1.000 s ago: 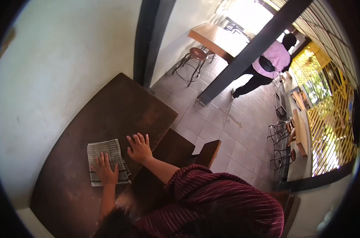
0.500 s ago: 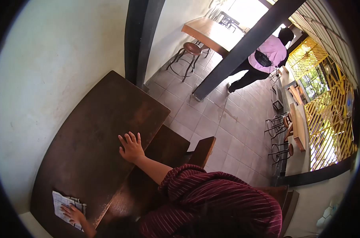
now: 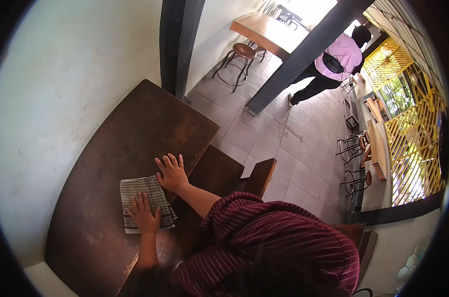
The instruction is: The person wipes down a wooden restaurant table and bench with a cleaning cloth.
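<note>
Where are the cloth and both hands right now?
checked cloth (image 3: 139, 187), head view, its bare upper half.
left hand (image 3: 145, 218), head view, back of the hand, flat on the checked cloth.
right hand (image 3: 173, 174), head view, back of the hand.

Café or eatery interior — dark wooden counter (image 3: 135, 128) with bench (image 3: 219, 171), round stool (image 3: 244, 51) at a second counter (image 3: 264, 29), tiled floor (image 3: 279, 148) — further stools (image 3: 351, 148) along a yellow lattice (image 3: 412, 143) frontage.

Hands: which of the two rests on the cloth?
The left hand: it lies flat on the checked cloth, while the right hand rests on the bare table beside it.
</note>
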Tool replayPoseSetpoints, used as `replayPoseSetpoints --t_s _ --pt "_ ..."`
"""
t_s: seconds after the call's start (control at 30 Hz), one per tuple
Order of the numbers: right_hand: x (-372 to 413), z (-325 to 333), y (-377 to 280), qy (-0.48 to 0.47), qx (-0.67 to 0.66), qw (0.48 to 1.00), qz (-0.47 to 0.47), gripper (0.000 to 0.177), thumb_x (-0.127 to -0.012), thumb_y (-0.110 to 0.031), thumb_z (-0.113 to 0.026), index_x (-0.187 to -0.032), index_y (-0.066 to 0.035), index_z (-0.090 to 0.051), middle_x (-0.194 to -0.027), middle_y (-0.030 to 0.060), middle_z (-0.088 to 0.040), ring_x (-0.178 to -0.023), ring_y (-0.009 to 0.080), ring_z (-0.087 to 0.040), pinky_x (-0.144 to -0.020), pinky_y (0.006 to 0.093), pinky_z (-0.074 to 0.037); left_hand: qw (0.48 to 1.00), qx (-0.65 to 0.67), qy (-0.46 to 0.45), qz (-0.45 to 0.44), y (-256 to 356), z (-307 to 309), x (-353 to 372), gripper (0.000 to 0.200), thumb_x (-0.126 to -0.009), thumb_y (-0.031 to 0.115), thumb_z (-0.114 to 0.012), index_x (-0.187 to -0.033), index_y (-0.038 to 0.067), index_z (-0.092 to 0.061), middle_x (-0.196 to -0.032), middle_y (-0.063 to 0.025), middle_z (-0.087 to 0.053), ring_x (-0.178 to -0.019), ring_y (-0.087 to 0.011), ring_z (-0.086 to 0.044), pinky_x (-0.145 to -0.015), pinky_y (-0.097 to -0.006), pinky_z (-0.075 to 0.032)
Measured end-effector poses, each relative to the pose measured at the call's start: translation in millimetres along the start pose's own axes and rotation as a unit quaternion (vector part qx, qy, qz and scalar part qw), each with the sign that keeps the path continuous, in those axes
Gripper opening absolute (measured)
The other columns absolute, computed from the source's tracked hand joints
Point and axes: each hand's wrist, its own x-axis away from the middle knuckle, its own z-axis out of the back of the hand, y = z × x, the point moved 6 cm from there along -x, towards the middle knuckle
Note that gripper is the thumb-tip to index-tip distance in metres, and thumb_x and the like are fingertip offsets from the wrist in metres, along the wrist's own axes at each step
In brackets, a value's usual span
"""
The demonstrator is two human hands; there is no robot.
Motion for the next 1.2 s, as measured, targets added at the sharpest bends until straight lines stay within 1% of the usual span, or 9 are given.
replayPoseSetpoints --t_s 0.1,0.17,0.23,0.33,0.37,0.4,0.47,0.53,1.2 --pt "0 2 0 0.028 -0.001 1.000 0.001 0.053 -0.078 -0.032 -0.053 -0.127 -0.014 -0.042 -0.118 0.0100 -0.040 -0.120 0.0297 -0.031 -0.103 0.0561 -0.017 0.999 0.020 -0.013 -0.044 -8 0 17 0.072 -0.082 0.054 -0.044 -0.138 0.012 -0.028 -0.146 -0.0055 -0.021 -0.135 -0.0289 -0.016 -0.104 -0.0582 -0.004" --pt "1 2 0 0.029 -0.003 1.000 0.002 0.052 -0.079 -0.032 -0.052 -0.127 -0.014 -0.042 -0.118 0.0100 -0.039 -0.121 0.0299 -0.031 -0.103 0.0561 -0.017 0.998 0.004 -0.052 0.036 -48 2 41 0.071 -0.082 0.051 -0.047 -0.138 0.012 -0.028 -0.145 -0.0063 -0.023 -0.134 -0.0295 -0.017 -0.104 -0.0583 -0.004" --pt "0 2 1 0.031 -0.004 0.999 0.000 0.052 -0.079 -0.031 -0.052 -0.127 -0.014 -0.042 -0.118 0.0100 -0.039 -0.121 0.0301 -0.030 -0.103 0.0562 -0.017 0.990 -0.003 0.112 0.089 -104 -2 82 0.065 -0.080 0.035 -0.056 -0.136 0.012 -0.032 -0.142 -0.0100 -0.030 -0.131 -0.0312 -0.025 -0.104 -0.0569 -0.007" --pt "3 4 -1 0.035 -0.013 0.999 0.001 0.051 -0.079 -0.031 -0.052 -0.127 -0.014 -0.041 -0.118 0.0101 -0.039 -0.121 0.0301 -0.030 -0.103 0.0560 -0.017 0.955 -0.055 0.071 0.282 -203 0 151 0.060 -0.085 0.030 -0.052 -0.136 0.005 -0.032 -0.142 -0.0116 -0.030 -0.130 -0.0319 -0.027 -0.103 -0.0555 -0.012" --pt "2 4 -2 0.027 -0.017 0.999 -0.003 0.051 -0.079 -0.031 -0.051 -0.127 -0.014 -0.041 -0.119 0.0101 -0.039 -0.121 0.0301 -0.030 -0.103 0.0559 -0.017 0.929 -0.212 0.248 0.174 -271 -51 191 0.059 -0.087 0.032 -0.050 -0.136 0.007 -0.031 -0.142 -0.0068 -0.031 -0.129 -0.0298 -0.029 -0.102 -0.0565 -0.016" --pt "0 5 -2 0.019 -0.019 1.000 -0.004 0.051 -0.079 -0.031 -0.051 -0.127 -0.014 -0.041 -0.119 0.0101 -0.039 -0.121 0.0301 -0.030 -0.103 0.0557 -0.017 0.930 -0.159 0.301 0.137 -306 -48 213 0.058 -0.088 0.042 -0.044 -0.139 0.016 -0.029 -0.143 -0.0005 -0.030 -0.129 -0.0265 -0.030 -0.100 -0.0568 -0.019" --pt "0 7 -4 0.009 -0.016 1.000 -0.004 0.052 -0.079 -0.031 -0.051 -0.127 -0.014 -0.041 -0.119 0.0101 -0.039 -0.121 0.0300 -0.030 -0.104 0.0556 -0.017 0.853 -0.305 0.373 0.202 -287 -9 218 0.059 -0.089 0.053 -0.035 -0.139 0.022 -0.028 -0.143 0.0029 -0.030 -0.128 -0.0237 -0.033 -0.100 -0.0553 -0.021" --pt "0 8 -3 -0.001 -0.006 1.000 -0.007 0.052 -0.079 -0.031 -0.051 -0.127 -0.014 -0.040 -0.120 0.0101 -0.039 -0.121 0.0299 -0.031 -0.104 0.0555 -0.017 0.758 -0.240 0.031 0.606 -337 -34 240 0.062 -0.087 0.061 -0.029 -0.139 0.027 -0.028 -0.143 0.0049 -0.029 -0.127 -0.0219 -0.034 -0.099 -0.0550 -0.022" --pt "1 4 -2 0.007 -0.019 1.000 -0.005 0.052 -0.080 -0.030 -0.050 -0.128 -0.012 -0.039 -0.121 0.0100 -0.037 -0.122 0.0294 -0.029 -0.105 0.0542 -0.015 0.685 -0.377 -0.117 0.613 -309 -14 210 0.064 -0.086 0.065 -0.021 -0.140 0.031 -0.023 -0.144 0.0054 -0.025 -0.129 -0.0206 -0.031 -0.100 -0.0566 -0.021"
